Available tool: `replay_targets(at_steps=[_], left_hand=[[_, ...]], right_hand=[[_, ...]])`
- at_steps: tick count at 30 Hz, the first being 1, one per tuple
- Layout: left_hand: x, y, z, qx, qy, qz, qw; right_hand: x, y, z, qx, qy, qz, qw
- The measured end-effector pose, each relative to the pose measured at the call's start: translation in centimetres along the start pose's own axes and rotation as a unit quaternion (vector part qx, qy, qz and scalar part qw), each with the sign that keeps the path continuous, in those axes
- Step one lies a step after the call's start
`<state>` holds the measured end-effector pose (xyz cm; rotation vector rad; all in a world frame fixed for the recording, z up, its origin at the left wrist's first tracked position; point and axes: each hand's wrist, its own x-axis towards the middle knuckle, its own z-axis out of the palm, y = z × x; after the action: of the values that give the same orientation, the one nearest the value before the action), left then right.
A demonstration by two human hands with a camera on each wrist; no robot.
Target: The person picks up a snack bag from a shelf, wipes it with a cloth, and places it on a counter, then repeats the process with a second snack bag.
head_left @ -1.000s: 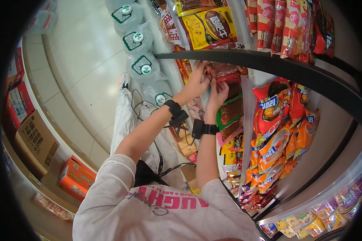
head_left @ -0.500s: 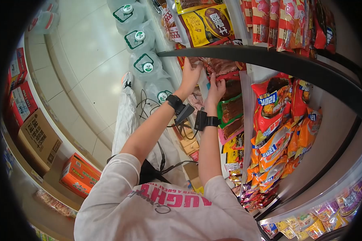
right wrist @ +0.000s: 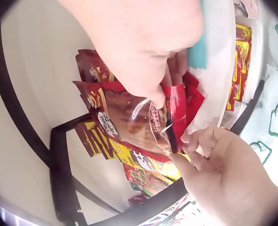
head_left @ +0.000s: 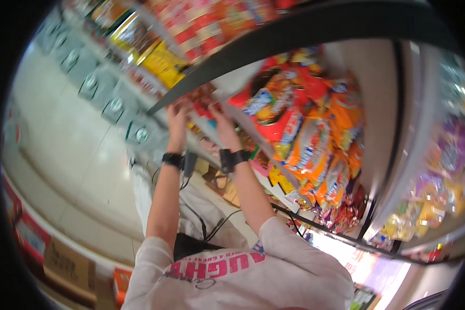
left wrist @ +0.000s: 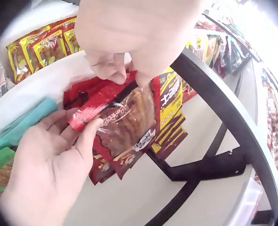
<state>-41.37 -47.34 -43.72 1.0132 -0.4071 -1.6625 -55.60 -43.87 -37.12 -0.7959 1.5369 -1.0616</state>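
Observation:
A red-edged packet (left wrist: 129,123) with a clear window over brown, strip-like food lies between my two hands, on top of similar red packets (right wrist: 93,66). In the left wrist view, my left hand (left wrist: 134,40) pinches one corner of its red end between thumb and fingers. My right hand (left wrist: 49,160) holds the other side of that red end, thumb on the window side and fingers behind. The right wrist view shows the right hand (right wrist: 139,52) from close up, with the left hand (right wrist: 235,172) at the opposite corner. The head view is blurred around both hands.
A black shelf bar (head_left: 294,33) arches just beyond the hands. Orange snack bags (head_left: 312,147) fill the section to the right. Large clear water jugs (head_left: 116,111) line the floor at left. A teal packet (left wrist: 26,125) lies beside the right hand, and yellow packets (left wrist: 171,96) sit behind the red ones.
The head view has swung, so the shelf and jugs appear turned and shifted left. Both hands remain at the red packets under the black bar.

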Motion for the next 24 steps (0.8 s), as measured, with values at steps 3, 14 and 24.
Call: replay_targets(at_steps=[3,14,24], left_hand=[[0.1,0.0,0.0,0.012,-0.009,-0.045,0.999],[2.0,-2.6,0.6,0.089,0.118,0.031,0.989],[-3.1,-1.6,-3.8,0.229,-0.095,0.020,0.969]], right_hand=[[0.9,2.6,-2.2,-0.012,0.012,-0.053,0.998],[2.6,5.4,1.0,-0.374,0.229,-0.184,0.880],[-0.1,4.3,2.1,-0.247,0.209,-0.054,0.945]])
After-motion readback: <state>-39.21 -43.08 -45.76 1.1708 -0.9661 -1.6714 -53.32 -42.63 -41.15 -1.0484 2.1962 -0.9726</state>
